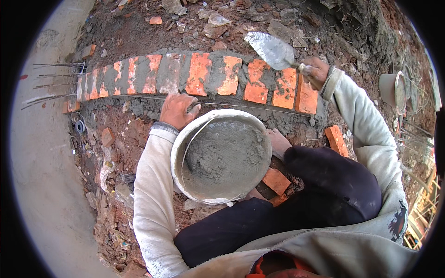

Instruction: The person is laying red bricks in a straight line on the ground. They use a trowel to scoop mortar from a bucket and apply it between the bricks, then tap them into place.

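A curving row of orange bricks (198, 74) with grey mortar between them crosses the upper middle, with a taut string (232, 104) along its near side. My left hand (178, 112) rests with bent, parted fingers at the lower edge of the bricks, close to the bucket rim, holding nothing visible. My right hand (314, 72) grips the handle of a trowel (271, 48), its pale metal blade raised at the far side of the row toward its right end. A large bucket (176, 160) holding grey mortar (218, 157) stands between my bent legs (329, 185).
Loose bricks (337, 141) lie right of the bucket and under my legs. A second bucket (387, 90) is at the far right. Thin steel bars (46, 74) jut at the left over a concrete strip (37, 162). Rough earth and rubble (213, 28) surround the row.
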Action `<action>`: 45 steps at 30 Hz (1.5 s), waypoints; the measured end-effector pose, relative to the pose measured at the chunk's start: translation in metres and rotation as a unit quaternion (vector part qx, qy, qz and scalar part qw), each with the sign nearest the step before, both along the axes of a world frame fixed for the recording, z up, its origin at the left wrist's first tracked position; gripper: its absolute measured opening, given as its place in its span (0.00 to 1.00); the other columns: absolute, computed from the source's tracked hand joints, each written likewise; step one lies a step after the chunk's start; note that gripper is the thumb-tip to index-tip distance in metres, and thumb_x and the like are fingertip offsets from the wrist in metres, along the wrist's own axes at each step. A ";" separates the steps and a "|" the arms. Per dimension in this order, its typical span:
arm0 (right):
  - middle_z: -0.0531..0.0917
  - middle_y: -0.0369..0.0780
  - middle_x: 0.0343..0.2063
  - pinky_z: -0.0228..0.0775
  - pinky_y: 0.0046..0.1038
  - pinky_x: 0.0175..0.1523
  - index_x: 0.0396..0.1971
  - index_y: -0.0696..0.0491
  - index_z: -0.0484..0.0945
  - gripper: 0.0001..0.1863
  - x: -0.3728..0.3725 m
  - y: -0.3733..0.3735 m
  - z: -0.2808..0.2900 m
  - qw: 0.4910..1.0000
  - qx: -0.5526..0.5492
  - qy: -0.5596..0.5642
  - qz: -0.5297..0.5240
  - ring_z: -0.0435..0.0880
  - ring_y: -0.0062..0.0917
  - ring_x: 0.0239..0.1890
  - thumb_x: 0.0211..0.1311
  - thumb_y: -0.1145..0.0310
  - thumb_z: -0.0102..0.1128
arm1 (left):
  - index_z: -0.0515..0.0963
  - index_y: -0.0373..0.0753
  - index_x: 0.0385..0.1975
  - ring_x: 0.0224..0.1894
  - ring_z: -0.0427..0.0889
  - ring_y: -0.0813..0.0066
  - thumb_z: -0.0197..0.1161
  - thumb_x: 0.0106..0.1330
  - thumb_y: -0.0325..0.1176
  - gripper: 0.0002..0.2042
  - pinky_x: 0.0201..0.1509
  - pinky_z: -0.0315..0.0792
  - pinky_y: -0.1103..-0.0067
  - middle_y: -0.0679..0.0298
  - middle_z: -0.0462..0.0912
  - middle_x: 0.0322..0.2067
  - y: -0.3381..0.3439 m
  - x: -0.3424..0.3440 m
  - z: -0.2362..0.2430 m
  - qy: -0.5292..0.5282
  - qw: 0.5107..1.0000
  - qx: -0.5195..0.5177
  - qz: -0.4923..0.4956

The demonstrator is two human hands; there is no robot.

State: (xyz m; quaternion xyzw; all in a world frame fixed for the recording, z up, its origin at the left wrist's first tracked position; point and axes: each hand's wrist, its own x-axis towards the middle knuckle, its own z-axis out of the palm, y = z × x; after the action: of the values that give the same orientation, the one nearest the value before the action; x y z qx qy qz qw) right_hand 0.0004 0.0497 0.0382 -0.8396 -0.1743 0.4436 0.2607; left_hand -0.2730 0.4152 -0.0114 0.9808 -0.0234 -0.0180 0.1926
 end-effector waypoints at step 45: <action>0.83 0.47 0.21 0.78 0.38 0.31 0.30 0.61 0.80 0.22 -0.023 0.107 -0.043 0.937 -0.121 0.040 0.326 0.83 0.36 0.22 0.69 0.59 0.44 | 0.82 0.40 0.36 0.40 0.79 0.60 0.69 0.56 0.41 0.13 0.50 0.68 0.68 0.59 0.82 0.33 -0.001 -0.014 -0.005 0.036 0.999 -0.019 0.019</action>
State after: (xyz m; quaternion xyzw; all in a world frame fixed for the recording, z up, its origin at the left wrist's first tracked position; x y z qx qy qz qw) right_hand -0.0226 0.1564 -0.0051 -0.7433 -0.3727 0.5555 0.0046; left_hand -0.2868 0.4141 -0.0160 0.9761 0.0014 -0.0491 0.2118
